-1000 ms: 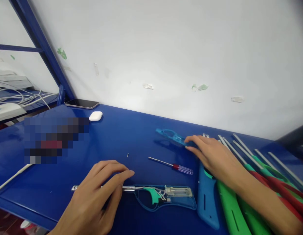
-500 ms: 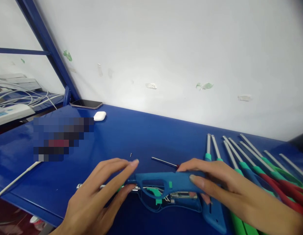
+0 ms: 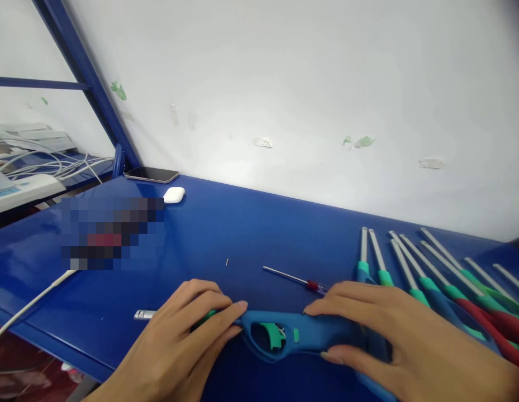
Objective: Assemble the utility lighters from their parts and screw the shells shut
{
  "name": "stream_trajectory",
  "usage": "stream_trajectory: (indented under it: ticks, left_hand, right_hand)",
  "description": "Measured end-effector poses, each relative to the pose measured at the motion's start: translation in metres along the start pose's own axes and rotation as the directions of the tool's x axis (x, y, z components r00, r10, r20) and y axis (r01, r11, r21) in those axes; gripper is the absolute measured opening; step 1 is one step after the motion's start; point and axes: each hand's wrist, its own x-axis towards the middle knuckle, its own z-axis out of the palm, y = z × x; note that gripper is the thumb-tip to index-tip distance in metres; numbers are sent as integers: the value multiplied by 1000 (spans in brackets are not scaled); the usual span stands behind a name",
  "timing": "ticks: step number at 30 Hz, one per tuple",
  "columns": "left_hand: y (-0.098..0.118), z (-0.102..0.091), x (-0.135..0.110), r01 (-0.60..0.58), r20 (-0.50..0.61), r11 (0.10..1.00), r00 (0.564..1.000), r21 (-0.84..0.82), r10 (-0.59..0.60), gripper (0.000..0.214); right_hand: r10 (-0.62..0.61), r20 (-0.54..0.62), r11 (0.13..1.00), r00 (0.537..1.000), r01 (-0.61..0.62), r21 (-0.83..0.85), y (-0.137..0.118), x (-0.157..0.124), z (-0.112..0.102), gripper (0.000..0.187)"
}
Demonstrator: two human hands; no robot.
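A blue long-nosed lighter [image 3: 284,335] with a green trigger lies on the blue table [image 3: 225,229] near its front edge. Its blue cover half sits on top of the body. My right hand [image 3: 393,335] is closed over the handle end of the lighter, fingers on top and thumb at the near side. My left hand [image 3: 187,340] pinches the lighter's metal nozzle, whose tip [image 3: 142,315] sticks out to the left. A small screwdriver [image 3: 299,279] with a red and clear handle lies just behind the lighter. A tiny screw [image 3: 227,262] lies beyond my left hand.
Several finished lighters [image 3: 443,273] in green, blue and red lie in a row at the right. A phone [image 3: 151,174] and a white earbud case [image 3: 174,195] are at the back left. A white cable [image 3: 28,304] runs off the left front edge. A white wall stands behind.
My right hand took the blue cover half from the back of the table, carried it over and set it down on the open lighter body. My left hand stayed at the nozzle.
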Motion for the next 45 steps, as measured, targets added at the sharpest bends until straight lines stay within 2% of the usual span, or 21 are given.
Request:
stream_trajectory:
  ticks: [6, 12, 18, 24, 27, 30, 34, 38, 41, 43, 45]
  left_hand:
    - [0, 0, 1, 47, 56, 999, 997, -18, -45, 26]
    - [1, -2, -2, 88, 90, 995, 992, -42, -84, 32]
    - [-2, -3, -2, 106, 108, 992, 989, -64, -99, 34]
    - [-4, -4, -10, 73, 225, 997, 971, 23, -77, 48]
    - [-4, -2, -9, 10, 192, 999, 981, 39, -17, 42]
    - [-3, 3, -6, -11, 151, 997, 988, 73, 0, 47]
    - [-2, 6, -4, 26, 80, 998, 996, 52, -30, 40]
    - [0, -1, 0, 59, 29, 998, 998, 38, -61, 30]
    - [2, -8, 8, 23, -2, 997, 1000, 72, -23, 32]
    - [2, -11, 16, -17, -28, 995, 999, 98, 20, 35]
    - [3, -13, 27, -61, -46, 992, 997, 106, 66, 37]
  right_hand:
    - [-92, 23, 989, 996, 94, -111, -4, 1, 5, 46]
    - [-138, 10, 988, 990, 138, -71, -8, 4, 5, 46]
    - [-154, -12, 987, 988, 153, -59, -8, -2, 10, 50]
    - [-116, -43, 993, 992, 115, -40, -8, -4, 12, 48]
    - [-79, -133, 995, 988, 85, 43, -12, 2, 13, 42]
    - [-54, -176, 995, 983, 67, 69, -19, 11, 15, 39]
    - [-53, -182, 996, 982, 64, 56, -23, 17, 17, 39]
    - [-72, -168, 997, 983, 77, 19, -21, 15, 11, 44]
    - [-118, -130, 993, 984, 115, -34, -23, 11, 7, 51]
    - [-79, -148, 997, 986, 77, -19, -27, 8, 8, 48]
    - [33, -197, 998, 980, -23, 51, -32, 7, 9, 45]
